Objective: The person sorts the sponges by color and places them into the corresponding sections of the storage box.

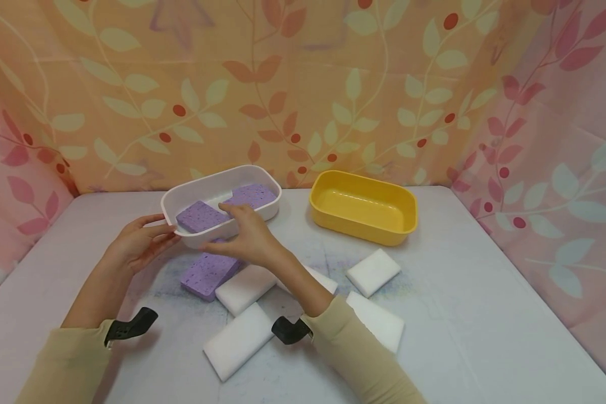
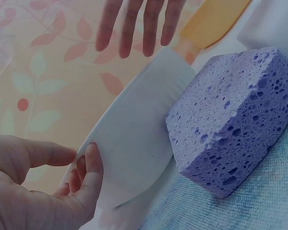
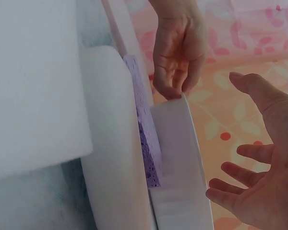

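My left hand (image 1: pixel 140 242) pinches the near left corner of a white plastic tub (image 1: pixel 198 193) between thumb and fingers, as the left wrist view also shows. Inside the tub lie two purple sponges, one at the left (image 1: pixel 199 216) and one at the right (image 1: pixel 255 196). Over the tub's front rim hovers my right hand (image 1: pixel 247 237), its fingers spread and nothing in its grasp. A third purple sponge (image 1: pixel 208 276) lies on the table just in front of the tub, its far end partly hidden by the right hand.
Several white foam blocks (image 1: pixel 239 341) are spread over the middle of the table, some partly under the right forearm. To the right of the white tub stands a yellow tub (image 1: pixel 363 225) with nothing in it. A floral curtain (image 1: pixel 308 84) hangs behind the table.
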`<state>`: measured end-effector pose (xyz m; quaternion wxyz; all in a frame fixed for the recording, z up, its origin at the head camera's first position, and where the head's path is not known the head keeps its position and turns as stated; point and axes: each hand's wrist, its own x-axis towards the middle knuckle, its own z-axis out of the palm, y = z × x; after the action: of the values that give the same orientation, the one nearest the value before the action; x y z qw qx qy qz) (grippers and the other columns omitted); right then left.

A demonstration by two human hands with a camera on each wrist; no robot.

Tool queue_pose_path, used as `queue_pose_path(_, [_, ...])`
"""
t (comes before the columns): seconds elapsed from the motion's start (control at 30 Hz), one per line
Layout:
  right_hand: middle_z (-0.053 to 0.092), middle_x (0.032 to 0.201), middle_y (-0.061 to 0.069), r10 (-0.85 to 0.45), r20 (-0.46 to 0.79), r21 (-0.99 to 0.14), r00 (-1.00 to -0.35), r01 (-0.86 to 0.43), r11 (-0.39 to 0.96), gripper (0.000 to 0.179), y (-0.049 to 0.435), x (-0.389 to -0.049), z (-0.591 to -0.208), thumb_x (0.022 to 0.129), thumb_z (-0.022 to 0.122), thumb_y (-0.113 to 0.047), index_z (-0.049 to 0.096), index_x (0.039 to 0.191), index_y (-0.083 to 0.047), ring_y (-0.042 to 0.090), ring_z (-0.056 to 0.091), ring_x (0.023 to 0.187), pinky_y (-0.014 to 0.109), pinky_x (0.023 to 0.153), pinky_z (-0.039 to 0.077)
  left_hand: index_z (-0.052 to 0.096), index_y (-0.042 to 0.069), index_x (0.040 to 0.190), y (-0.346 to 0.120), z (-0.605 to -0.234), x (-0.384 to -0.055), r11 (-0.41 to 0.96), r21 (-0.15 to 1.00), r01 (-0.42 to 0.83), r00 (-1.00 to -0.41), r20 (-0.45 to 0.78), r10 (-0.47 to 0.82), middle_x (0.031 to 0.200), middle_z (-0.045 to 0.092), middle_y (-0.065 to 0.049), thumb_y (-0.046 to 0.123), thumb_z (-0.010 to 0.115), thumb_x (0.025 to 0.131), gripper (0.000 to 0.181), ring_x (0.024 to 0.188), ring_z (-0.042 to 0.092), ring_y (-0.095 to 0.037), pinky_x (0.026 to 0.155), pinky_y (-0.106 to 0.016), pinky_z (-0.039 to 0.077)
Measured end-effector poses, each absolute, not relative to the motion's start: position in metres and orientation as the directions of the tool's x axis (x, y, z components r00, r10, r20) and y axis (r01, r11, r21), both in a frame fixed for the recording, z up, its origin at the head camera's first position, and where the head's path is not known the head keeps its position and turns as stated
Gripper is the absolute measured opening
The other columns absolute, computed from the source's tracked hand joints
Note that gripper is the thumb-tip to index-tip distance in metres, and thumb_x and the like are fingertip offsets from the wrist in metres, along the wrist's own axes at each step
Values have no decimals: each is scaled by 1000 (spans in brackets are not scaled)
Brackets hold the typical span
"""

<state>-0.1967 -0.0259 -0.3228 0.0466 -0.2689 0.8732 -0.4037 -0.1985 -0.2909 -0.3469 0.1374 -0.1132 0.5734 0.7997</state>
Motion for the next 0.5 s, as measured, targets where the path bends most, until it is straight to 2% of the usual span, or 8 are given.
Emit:
queue_pose_path(0.07, [50, 159, 14, -513, 127, -737, -849, -427, 524, 88, -27, -195, -324, 85, 90, -36, 48, 158, -7, 25, 44, 149, 36, 124, 38, 23, 3, 158, -291, -348, -198, -318, 885, -341, -940, -327, 97, 93, 68, 3, -4, 60, 103, 66, 84, 75, -12, 77, -26, 64])
queue_pose_path(0.17, [47, 161, 14, -518, 112, -745, -848, -417, 521, 89, -28, -192, -326, 86, 89, -37, 46, 159, -8, 27, 41, 152, 39, 125, 35, 39, 8, 140, -291, -349, -199, -341, 878, -336, -942, -320, 104, 91, 70, 2, -5, 61, 102, 46, 84, 76, -13, 77, -26, 64])
queue_pose_path(0.23, [45, 163, 14, -514, 100, -751, -852, -403, 522, 90, -29, -191, -328, 86, 89, -38, 46, 160, -10, 26, 38, 154, 40, 126, 35, 43, 12, 129, -291, -349, -199, -339, 879, -335, -942, -320, 102, 91, 70, 3, -5, 61, 102, 37, 84, 76, -13, 77, -26, 64])
queue_pose_path(0.27, [44, 164, 14, -511, 94, -754, -855, -396, 524, 90, -29, -189, -328, 86, 89, -38, 45, 160, -10, 26, 37, 155, 40, 126, 34, 43, 13, 128, -291, -349, -199, -340, 879, -335, -942, -320, 102, 91, 70, 3, -5, 61, 102, 37, 84, 76, -13, 77, -26, 64])
queue_pose_path(0.37, [43, 164, 14, -512, 93, -765, -854, -390, 513, 92, -31, -186, -331, 85, 90, -37, 45, 160, -11, 26, 35, 156, 41, 127, 33, 38, 9, 141, -291, -349, -199, -325, 884, -335, -942, -320, 100, 92, 69, 3, -5, 61, 103, 47, 84, 76, -12, 77, -26, 64])
queue_pose_path(0.5, [45, 163, 15, -523, 109, -760, -845, -410, 504, 93, -33, -183, -334, 83, 91, -35, 46, 159, -8, 26, 37, 154, 36, 126, 34, 23, 2, 156, -291, -349, -200, -328, 884, -333, -943, -315, 107, 92, 69, 3, -6, 61, 103, 66, 84, 76, -11, 76, -26, 64])
